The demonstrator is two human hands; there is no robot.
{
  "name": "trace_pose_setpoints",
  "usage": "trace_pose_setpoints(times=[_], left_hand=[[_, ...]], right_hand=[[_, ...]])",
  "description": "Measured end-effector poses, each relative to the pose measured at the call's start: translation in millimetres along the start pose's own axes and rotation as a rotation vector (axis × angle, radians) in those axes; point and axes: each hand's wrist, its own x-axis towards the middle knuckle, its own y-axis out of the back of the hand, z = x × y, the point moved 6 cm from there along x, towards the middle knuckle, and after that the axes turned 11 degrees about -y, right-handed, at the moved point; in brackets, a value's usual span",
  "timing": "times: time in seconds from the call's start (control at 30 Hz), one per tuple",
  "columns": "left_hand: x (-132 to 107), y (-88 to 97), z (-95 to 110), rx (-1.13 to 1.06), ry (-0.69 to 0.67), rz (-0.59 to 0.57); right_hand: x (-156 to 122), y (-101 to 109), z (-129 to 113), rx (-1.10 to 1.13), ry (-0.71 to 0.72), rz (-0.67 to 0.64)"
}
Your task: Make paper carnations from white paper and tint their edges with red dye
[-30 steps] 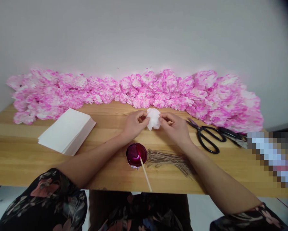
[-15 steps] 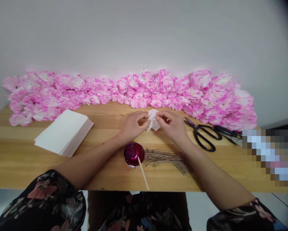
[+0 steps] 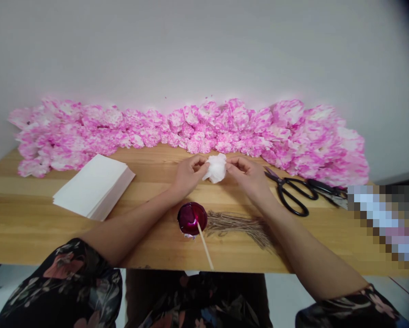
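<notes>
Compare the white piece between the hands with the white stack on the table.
The white piece is ruffled and rounded; the white stack is flat-topped with straight edges. The white piece is smaller than the white stack. The left hand and right hand hold the white piece, while the white stack lies on the table. Both look mostly white.

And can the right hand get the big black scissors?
Probably yes: the scissors lie beside the right hand, and nothing seems to cover them. It might first let go of the white piece.
</notes>
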Motion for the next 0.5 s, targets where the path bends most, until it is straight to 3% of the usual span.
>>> trace_pose_setpoints(times=[0.27, 0.5], left_hand=[[-1.4, -2.1, 20.5, 0.210, -0.219, -0.071], [0.8, -5.2, 18.6, 0.282, -0.210, -0.090]], right_hand=[[-6.5, 5.0, -19.5, -0.245, 0.315, 0.168], [-8.1, -4.3, -20.5, -0.258, 0.382, 0.149]])
